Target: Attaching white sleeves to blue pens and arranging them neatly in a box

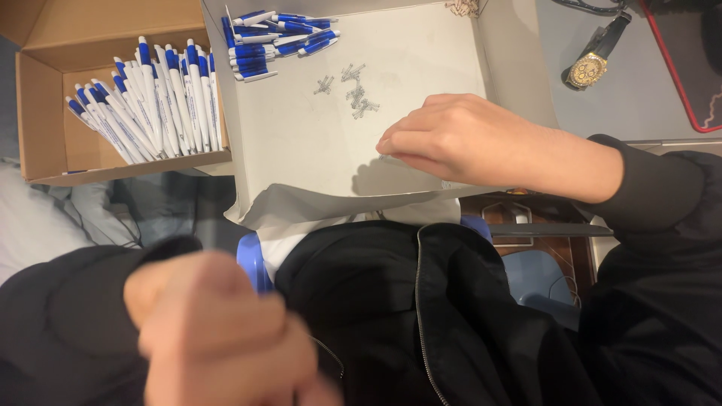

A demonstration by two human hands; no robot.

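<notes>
My right hand (pixel 459 139) rests on the grey tray (pixel 301 143), fingers curled and fingertips pressed to its surface, pinching something too small to make out. Just beyond the fingers lie several small metal springs (pixel 353 90). A cluster of blue and white pen parts (pixel 274 34) sits at the tray's far edge. My left hand (pixel 218 331) is close to the camera and blurred, fingers closed in a fist; whether it holds anything is hidden.
A cardboard box (pixel 37 105) at the left holds several assembled blue and white pens (pixel 150 101). A gold wristwatch (pixel 594 64) lies on the desk at the upper right. A black jacket (pixel 421 316) covers my lap.
</notes>
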